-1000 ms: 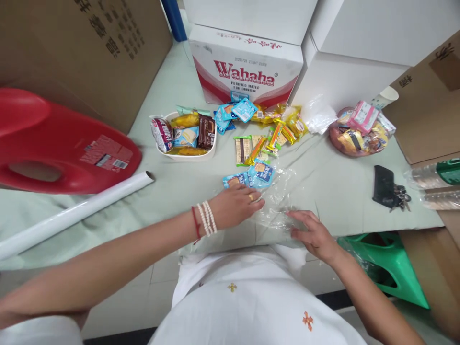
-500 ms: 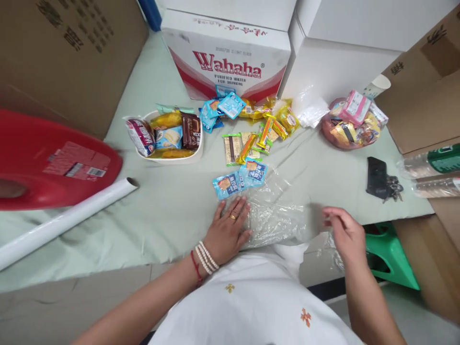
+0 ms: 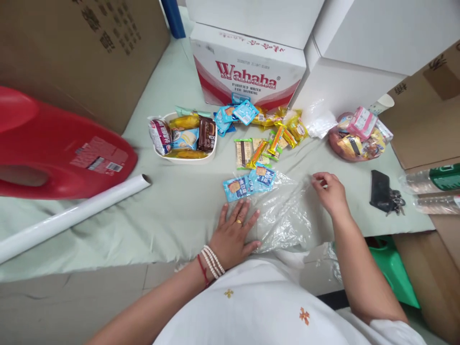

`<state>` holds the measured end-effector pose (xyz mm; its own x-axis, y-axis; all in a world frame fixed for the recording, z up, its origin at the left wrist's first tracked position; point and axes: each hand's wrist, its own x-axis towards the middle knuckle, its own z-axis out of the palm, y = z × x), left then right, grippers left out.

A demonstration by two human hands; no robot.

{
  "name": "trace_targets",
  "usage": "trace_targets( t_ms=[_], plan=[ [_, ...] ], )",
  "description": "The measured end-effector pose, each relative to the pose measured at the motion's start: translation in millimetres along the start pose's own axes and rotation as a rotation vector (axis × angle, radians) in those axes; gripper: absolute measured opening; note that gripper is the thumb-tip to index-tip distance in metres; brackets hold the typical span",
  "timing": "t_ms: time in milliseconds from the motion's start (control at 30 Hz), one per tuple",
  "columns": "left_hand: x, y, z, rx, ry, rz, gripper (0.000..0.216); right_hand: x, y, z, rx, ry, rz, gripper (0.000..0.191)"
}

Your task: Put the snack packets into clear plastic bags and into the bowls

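two hands work apart in the head view: the left hand (image 3: 233, 235) rests palm down, fingers spread, at the left side of the clear plastic bag (image 3: 283, 220), while the right hand (image 3: 330, 191) curls its fingers at the bag's far right corner; whether they pinch the film i cannot tell. the bag lies at the front of the tabletop (image 3: 172, 215), with two blue packets (image 3: 236, 188) just beyond its far left side. to smooth it well, i judge, the left palm should press steadily while the right draws the corner outward gently, as thin film likely creases and clings. the front edge runs near the bag and the white shirt (image 3: 212, 311), so a pull bodyward could drag it off. sideways there is room, towards the black case (image 3: 380, 190) or the white tube (image 3: 82, 211); ahead, the wafer packs (image 3: 243, 152) limit reach.
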<state>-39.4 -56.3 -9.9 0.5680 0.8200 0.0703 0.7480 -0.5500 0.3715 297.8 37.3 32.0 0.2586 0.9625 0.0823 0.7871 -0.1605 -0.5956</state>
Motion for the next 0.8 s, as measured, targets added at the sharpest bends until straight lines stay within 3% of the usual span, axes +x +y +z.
trace_targets(
  t_ms=[167, 267, 400, 467, 567, 733, 800],
  plan=[
    [-2, -3, 2, -0.021, 0.007, 0.055, 0.07, -22, -34, -6, -0.009, 0.064, -0.272, 0.023],
    [-4, -5, 3, -0.025, 0.002, 0.118, 0.061, 1, -71, 5, -0.112, 0.044, -0.516, 0.024],
    [-6, -6, 3, -0.005, -0.015, 0.152, 0.059, 59, -127, 45, -0.399, -0.32, -0.84, 0.038],
    [-6, -7, 2, 0.003, -0.015, 0.153, 0.058, 83, -148, 66, -0.534, -0.502, -0.892, 0.037],
    [-6, -8, 1, -0.006, 0.004, 0.143, 0.055, 110, -161, 81, -0.664, -0.559, -0.805, 0.031],
    [-6, -12, 3, -0.032, 0.019, 0.166, 0.054, 144, -147, 60, -0.744, -0.303, -0.345, 0.04],
    [-6, -13, 4, -0.034, 0.015, 0.168, 0.054, 145, -146, 56, -0.714, -0.197, -0.273, 0.056]
  ],
)
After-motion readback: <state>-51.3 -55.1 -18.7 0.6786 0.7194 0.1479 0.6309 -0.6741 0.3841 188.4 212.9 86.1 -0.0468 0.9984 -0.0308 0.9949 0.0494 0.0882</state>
